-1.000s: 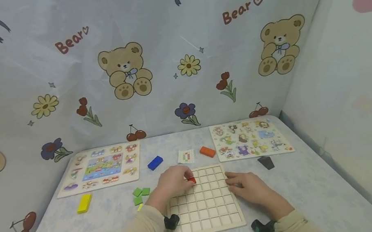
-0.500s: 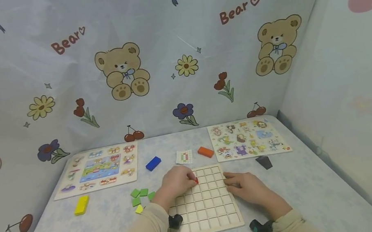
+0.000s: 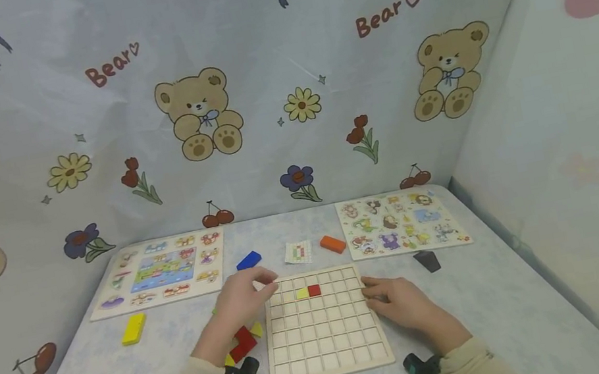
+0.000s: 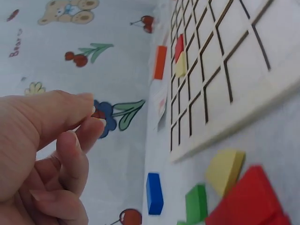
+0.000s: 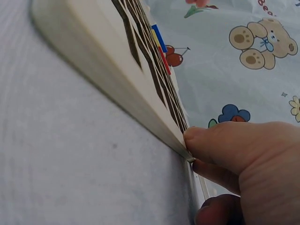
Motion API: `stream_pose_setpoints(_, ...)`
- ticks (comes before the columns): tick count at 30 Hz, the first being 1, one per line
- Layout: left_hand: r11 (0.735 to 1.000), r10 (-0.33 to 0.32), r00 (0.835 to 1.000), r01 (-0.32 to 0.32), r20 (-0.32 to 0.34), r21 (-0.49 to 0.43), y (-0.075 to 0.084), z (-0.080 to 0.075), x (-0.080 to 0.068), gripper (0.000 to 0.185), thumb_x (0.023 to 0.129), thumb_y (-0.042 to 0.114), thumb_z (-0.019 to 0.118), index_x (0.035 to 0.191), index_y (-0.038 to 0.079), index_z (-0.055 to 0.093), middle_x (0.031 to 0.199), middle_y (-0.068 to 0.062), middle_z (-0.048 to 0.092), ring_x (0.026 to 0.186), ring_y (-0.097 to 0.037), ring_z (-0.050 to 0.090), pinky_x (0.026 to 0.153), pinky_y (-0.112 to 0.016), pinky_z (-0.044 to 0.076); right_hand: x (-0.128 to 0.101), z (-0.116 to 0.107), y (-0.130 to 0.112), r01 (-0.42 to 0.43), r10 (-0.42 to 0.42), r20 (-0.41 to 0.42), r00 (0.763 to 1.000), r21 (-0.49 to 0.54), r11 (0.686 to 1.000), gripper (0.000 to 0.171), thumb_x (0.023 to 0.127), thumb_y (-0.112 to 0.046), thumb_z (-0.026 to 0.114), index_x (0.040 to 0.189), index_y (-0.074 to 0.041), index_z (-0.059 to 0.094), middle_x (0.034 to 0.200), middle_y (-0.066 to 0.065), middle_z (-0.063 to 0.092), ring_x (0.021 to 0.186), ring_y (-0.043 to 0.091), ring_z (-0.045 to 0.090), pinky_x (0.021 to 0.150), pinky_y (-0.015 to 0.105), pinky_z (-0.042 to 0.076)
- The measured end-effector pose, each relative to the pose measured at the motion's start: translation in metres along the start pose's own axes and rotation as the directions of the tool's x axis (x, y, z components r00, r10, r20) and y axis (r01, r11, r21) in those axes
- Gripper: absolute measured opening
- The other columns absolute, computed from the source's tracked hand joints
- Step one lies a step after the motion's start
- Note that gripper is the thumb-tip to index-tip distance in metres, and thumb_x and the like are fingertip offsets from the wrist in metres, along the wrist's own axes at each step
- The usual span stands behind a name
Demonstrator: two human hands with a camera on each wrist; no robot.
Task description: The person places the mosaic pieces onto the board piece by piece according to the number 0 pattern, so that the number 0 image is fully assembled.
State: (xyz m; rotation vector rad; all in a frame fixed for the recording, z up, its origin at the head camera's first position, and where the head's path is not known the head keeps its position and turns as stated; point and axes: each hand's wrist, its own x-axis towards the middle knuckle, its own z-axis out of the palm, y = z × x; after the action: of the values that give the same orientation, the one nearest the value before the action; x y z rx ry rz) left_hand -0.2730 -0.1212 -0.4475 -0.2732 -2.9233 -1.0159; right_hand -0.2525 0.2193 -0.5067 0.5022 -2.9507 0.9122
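Observation:
A pale wooden grid board (image 3: 326, 336) lies on the table, with a red square (image 3: 314, 290) and a yellow piece (image 3: 301, 293) side by side in its upper cells. My left hand (image 3: 241, 301) hovers over the board's upper left corner; in the left wrist view its thumb and fingers are loosely bent with nothing between them. The right hand (image 3: 404, 305) holds the board's right edge between thumb and finger, as the right wrist view shows. Below my left wrist lie red blocks (image 3: 243, 344) and a yellow piece (image 3: 256, 330), partly covered by that arm.
A blue block (image 3: 249, 261), a pattern card (image 3: 298, 252) and an orange block (image 3: 333, 244) lie beyond the board. Picture puzzles stand left (image 3: 155, 272) and right (image 3: 404, 222). A yellow block (image 3: 134, 328) is far left, a dark piece (image 3: 427, 261) right. A green piece (image 4: 196, 204) shows nearby.
My left hand has let go of the red square and moved left off it, which uncovers the red and yellow pieces on the board. The right hand stays at the board's edge.

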Motion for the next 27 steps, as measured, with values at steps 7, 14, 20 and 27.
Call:
stream_pose_setpoints(7, 0.989, -0.146, 0.988, 0.145, 0.042, 0.03, -0.032, -0.013, -0.031, 0.021, 0.092, 0.023, 0.078, 0.113, 0.023, 0.076, 0.104, 0.007, 0.072, 0.081, -0.011, 0.061, 0.069, -0.03, 0.052, -0.001, -0.003, 0.002, -0.008, 0.008, 0.0, 1.0, -0.024, 1.0, 0.031, 0.097, -0.022, 0.071, 0.126, -0.013, 0.075, 0.15, 0.002, 0.058, 0.139, 0.032, 0.054, 0.114, 0.052, 0.041)
stream_pose_setpoints(14, 0.996, -0.075, 0.991, 0.069, 0.111, 0.05, -0.054, 0.004, -0.044, 0.027, 0.084, 0.021, 0.086, 0.108, 0.026, 0.077, 0.107, 0.011, 0.072, 0.091, -0.009, 0.062, 0.08, -0.038, 0.054, 0.0, -0.001, 0.0, -0.012, 0.012, 0.022, 1.0, 0.004, 1.0, 0.031, 0.098, -0.023, 0.071, 0.127, -0.014, 0.074, 0.15, 0.002, 0.058, 0.14, 0.031, 0.053, 0.114, 0.052, 0.041)
stream_pose_setpoints(20, 0.995, -0.061, 0.993, 0.052, 0.102, 0.085, -0.057, 0.012, -0.043, 0.029, 0.084, 0.024, 0.085, 0.111, 0.027, 0.076, 0.105, 0.012, 0.071, 0.086, -0.006, 0.06, 0.076, -0.035, 0.052, 0.0, 0.001, 0.0, -0.034, 0.034, 0.026, 0.999, 0.009, 0.999, 0.031, 0.097, -0.023, 0.072, 0.127, -0.014, 0.074, 0.151, 0.001, 0.057, 0.14, 0.031, 0.053, 0.114, 0.052, 0.04)
stream_pose_setpoints(27, 0.987, -0.047, 0.998, 0.039, 0.05, 0.155, -0.058, 0.014, -0.039, 0.03, 0.085, 0.031, 0.085, 0.113, 0.028, 0.076, 0.106, 0.012, 0.068, 0.089, -0.006, 0.061, 0.08, -0.037, 0.053, 0.0, 0.0, -0.001, -0.027, 0.027, 0.011, 1.0, 0.014, 1.0, 0.031, 0.097, -0.022, 0.072, 0.127, -0.013, 0.074, 0.15, 0.002, 0.057, 0.14, 0.031, 0.053, 0.114, 0.051, 0.041)
